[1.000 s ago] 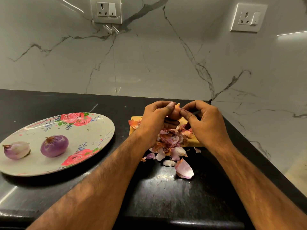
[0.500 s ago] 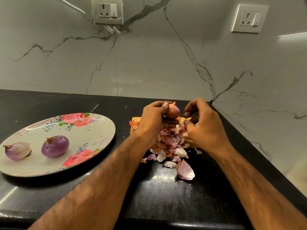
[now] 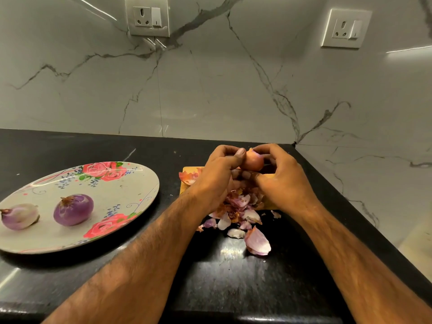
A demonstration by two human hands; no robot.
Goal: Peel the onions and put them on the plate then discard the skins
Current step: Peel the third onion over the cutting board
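A pale onion [image 3: 19, 219] and a purple onion [image 3: 73, 212] lie peeled on the plate [image 3: 140, 181]. Above the skins [image 3: 240, 211], the left hand [image 3: 217, 181] has its fingers curled round a third onion [image 3: 253, 161] while the right hand [image 3: 282, 181] pinches its top. Its peeling looks unfinished, and the skins on the tabletop [image 3: 233, 288] await discarding.

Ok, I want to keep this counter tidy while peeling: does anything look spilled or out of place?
The pile of pink and white onion skins spills off the small yellow cutting board onto the black stone counter; one large curved piece lies nearest the person. The two peeled purple onions sit properly on the floral plate.
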